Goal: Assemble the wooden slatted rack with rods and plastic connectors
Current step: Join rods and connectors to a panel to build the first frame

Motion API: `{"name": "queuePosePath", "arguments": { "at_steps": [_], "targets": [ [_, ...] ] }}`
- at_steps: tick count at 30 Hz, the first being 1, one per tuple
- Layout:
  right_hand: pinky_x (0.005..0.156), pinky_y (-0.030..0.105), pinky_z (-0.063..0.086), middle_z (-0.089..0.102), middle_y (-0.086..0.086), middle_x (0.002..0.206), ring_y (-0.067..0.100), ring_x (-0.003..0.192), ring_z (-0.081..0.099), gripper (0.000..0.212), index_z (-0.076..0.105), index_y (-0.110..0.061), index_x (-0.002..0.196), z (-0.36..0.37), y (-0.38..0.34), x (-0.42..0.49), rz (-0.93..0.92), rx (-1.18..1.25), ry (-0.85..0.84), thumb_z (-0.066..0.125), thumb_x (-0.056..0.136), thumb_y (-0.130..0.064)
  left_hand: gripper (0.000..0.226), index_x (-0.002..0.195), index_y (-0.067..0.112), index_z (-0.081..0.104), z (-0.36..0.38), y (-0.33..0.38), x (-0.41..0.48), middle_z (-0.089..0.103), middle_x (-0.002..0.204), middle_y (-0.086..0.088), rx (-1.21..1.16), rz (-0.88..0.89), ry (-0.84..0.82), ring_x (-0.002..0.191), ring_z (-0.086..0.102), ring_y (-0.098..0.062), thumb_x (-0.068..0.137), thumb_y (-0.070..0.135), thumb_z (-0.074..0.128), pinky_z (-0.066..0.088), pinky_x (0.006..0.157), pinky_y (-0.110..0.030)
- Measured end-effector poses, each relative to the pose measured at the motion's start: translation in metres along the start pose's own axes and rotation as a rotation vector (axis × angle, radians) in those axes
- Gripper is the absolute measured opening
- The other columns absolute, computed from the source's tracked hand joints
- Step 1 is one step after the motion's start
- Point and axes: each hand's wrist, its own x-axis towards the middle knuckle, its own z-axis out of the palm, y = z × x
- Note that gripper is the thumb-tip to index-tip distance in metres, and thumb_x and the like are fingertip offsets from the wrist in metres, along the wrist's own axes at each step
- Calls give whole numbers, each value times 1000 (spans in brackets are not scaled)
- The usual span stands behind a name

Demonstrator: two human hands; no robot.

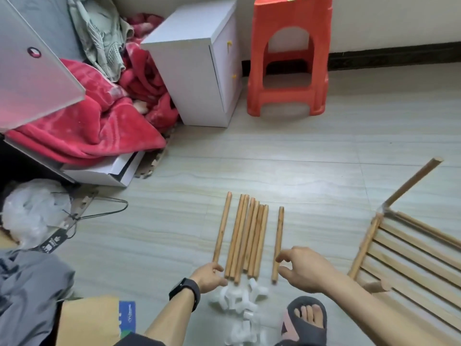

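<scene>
Right hand (303, 269) loose, empty, beside lone rod (278, 242) at 6 o'clock, left hand (209, 277) likewise by rod bundle (249, 236); part-picking step, next likely needs one rod gripped, seated in connectors (239, 299)

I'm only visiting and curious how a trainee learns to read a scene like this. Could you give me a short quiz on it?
1. True or false: the loose wooden rods stand upright.
2. What lies heaped between the rods and the sandalled foot? A) white plastic connectors B) metal screws C) coils of rope
3. Fill in: the slatted panel lies to the person's ____.
Key: 1 false, they lie flat on the floor; 2 A; 3 right.
</scene>
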Motion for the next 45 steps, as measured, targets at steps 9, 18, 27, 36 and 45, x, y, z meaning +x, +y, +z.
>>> {"name": "queuePosePath", "arguments": {
  "at_steps": [9,18,27,36,45],
  "targets": [
    [101,41,47,43,5,145,30,129,50,50,41,-39,148,106,-2,60,-48,-4,-230,50,101,-26,41,125,43,55,62,5,39,48,134,3,362,93,42,113,60,-19,87,34,68,52,96,-33],
    [97,45,45,42,11,139,36,127,48,45,43,-24,143,140,-4,78,-55,-237,-217,48,101,-8,28,120,31,61,69,-9,57,60,128,3,654,215,74,114,60,-24,93,27,59,50,90,-34],
    [96,41,48,55,9,130,34,117,57,37,45,-27,142,60,1,46,-12,154,58,44,105,-26,27,114,18,60,56,29,39,66,114,-8,746,233,47,103,64,-31,93,33,55,54,84,-38],
    [77,33,49,69,-5,107,21,88,66,34,48,-22,127,-92,20,-47,107,292,433,60,97,-31,24,112,4,68,-23,170,-38,71,103,-11,-396,420,-50,79,70,-20,98,22,60,57,84,-36],
    [78,26,56,71,-12,84,7,81,70,24,63,-40,111,-187,43,-179,96,461,905,73,91,-34,34,120,0,58,-43,303,-169,73,114,-15,-752,795,-218,84,76,-27,107,30,48,61,76,-33]
  ]
}}
